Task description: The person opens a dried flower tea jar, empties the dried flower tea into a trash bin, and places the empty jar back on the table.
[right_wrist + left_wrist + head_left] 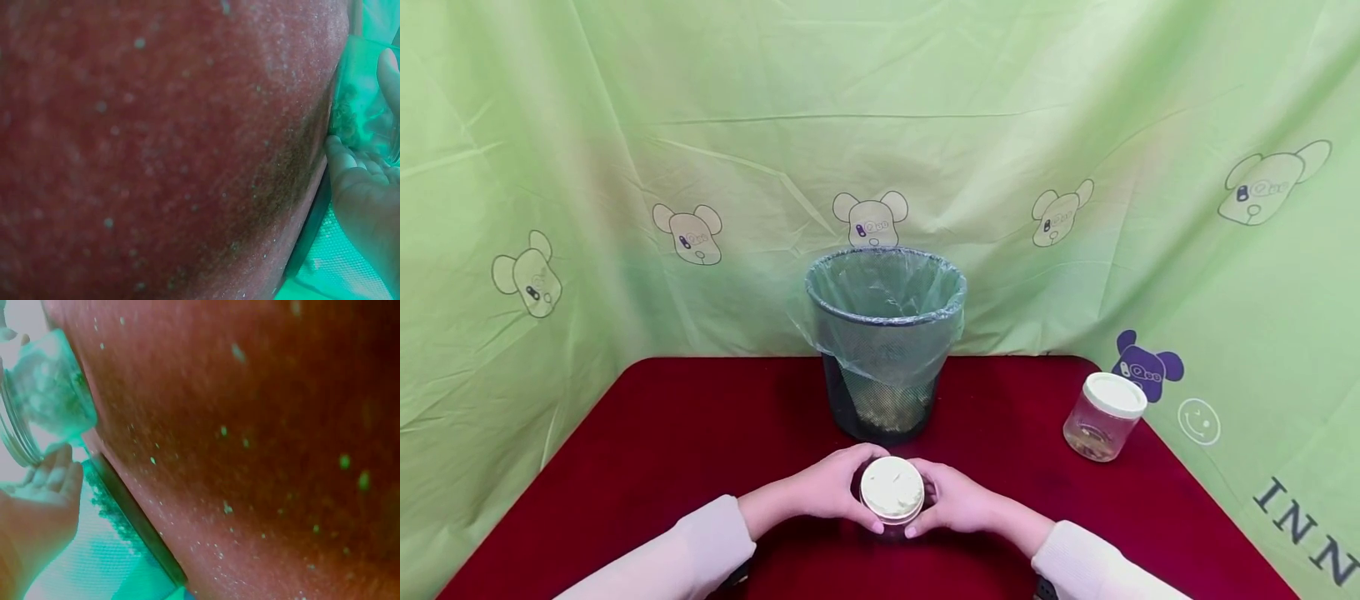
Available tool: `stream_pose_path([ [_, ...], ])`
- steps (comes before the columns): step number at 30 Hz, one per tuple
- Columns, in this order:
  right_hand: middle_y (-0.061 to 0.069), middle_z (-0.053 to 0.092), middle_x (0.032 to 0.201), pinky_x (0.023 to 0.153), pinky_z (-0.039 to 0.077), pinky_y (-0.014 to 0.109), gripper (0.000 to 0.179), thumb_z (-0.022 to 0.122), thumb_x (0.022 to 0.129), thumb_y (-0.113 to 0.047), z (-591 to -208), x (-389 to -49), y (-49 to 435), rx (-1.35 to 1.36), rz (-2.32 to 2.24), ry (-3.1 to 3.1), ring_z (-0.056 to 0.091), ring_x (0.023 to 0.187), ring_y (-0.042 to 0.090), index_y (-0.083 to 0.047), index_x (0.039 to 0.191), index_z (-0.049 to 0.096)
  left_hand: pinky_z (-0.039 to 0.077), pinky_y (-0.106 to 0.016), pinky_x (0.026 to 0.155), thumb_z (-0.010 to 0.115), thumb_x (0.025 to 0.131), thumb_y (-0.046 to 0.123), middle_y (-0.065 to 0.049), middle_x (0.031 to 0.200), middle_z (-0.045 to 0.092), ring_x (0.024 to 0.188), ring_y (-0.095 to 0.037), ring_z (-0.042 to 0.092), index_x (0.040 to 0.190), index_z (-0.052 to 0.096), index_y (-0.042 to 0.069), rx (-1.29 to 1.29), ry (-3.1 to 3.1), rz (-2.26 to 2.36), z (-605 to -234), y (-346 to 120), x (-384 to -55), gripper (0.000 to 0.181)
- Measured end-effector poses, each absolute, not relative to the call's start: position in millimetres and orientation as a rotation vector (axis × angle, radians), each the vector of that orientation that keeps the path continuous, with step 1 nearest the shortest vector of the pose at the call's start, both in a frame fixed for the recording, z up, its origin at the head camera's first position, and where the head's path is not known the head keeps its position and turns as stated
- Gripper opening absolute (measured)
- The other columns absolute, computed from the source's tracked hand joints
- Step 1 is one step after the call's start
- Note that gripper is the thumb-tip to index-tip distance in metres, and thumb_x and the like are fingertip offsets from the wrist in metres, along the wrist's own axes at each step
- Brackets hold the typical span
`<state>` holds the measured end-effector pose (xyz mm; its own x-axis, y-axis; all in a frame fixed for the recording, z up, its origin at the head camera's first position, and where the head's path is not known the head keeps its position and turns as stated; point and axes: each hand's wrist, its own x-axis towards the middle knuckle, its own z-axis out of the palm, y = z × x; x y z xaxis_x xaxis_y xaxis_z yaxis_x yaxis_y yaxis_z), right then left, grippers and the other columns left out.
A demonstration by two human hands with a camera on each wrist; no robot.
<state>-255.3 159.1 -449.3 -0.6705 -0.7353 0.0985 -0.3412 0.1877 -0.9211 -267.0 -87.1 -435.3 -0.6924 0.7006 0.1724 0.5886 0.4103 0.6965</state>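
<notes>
A small clear jar (892,492) stands on the red tabletop, close in front of the bin. Its round top is creamy white and mottled; whether that is a lid or the contents, I cannot tell. Pale, lumpy stuff shows through the jar's side (47,387) in the left wrist view. My left hand (838,485) grips it from the left, thumb at the near side. From the right my right hand (957,498) holds the same jar, its fingers curved round the far side. In the right wrist view the right hand (369,200) partly covers the jar.
Behind the hands stands a black mesh bin (883,408) lined with a clear plastic bag. Toward the right edge of the red table (722,433) is a second clear jar (1093,429) with a white lid and some dark bits inside. Green printed cloth (760,75) hangs around the table.
</notes>
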Motion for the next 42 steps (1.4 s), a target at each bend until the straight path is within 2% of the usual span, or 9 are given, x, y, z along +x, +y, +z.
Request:
stream_pose_path([
  [9, 0.008, 0.059, 0.124, 0.093, 0.046, 0.025, 0.074, 0.082, 0.073, 0.000, -449, -255, 159, -0.986, -1.493, 2.085, 0.058, 0.111, 0.012, 0.003, 0.136, 0.043, 0.045, -0.028, 0.091, 0.090, 0.063, 0.046, 0.012, 0.112, 0.056, 0.103, -0.005, 0.054, 0.122, 0.055, 0.016, 1.060, 2.698, 1.120, -437, -80, -251, 0.075],
  [23, 0.010, 0.060, 0.124, 0.094, 0.047, 0.026, 0.074, 0.083, 0.073, 0.000, -448, -257, 160, -0.987, -1.514, 2.060, 0.058, 0.112, 0.013, 0.004, 0.135, 0.043, 0.050, -0.030, 0.073, 0.086, 0.059, 0.056, 0.011, 0.096, 0.054, 0.086, -0.007, 0.055, 0.111, 0.056, 0.014, 0.909, 3.011, 0.927, -431, -69, -228, 0.073],
  [35, 0.011, 0.060, 0.123, 0.092, 0.048, 0.028, 0.074, 0.082, 0.074, 0.001, -449, -257, 160, -0.983, -1.530, 2.030, 0.059, 0.110, 0.015, 0.005, 0.136, 0.042, 0.050, -0.030, 0.070, 0.085, 0.058, 0.061, 0.011, 0.092, 0.053, 0.083, -0.009, 0.055, 0.108, 0.055, 0.012, 0.874, 3.066, 0.865, -430, -67, -225, 0.076],
  [42, 0.010, 0.060, 0.123, 0.093, 0.047, 0.027, 0.074, 0.082, 0.073, 0.000, -449, -257, 159, -0.987, -1.508, 2.066, 0.058, 0.112, 0.013, 0.004, 0.136, 0.043, 0.051, -0.030, 0.074, 0.084, 0.058, 0.062, 0.008, 0.097, 0.055, 0.087, -0.010, 0.056, 0.114, 0.055, 0.011, 0.917, 3.042, 0.839, -431, -72, -228, 0.081],
])
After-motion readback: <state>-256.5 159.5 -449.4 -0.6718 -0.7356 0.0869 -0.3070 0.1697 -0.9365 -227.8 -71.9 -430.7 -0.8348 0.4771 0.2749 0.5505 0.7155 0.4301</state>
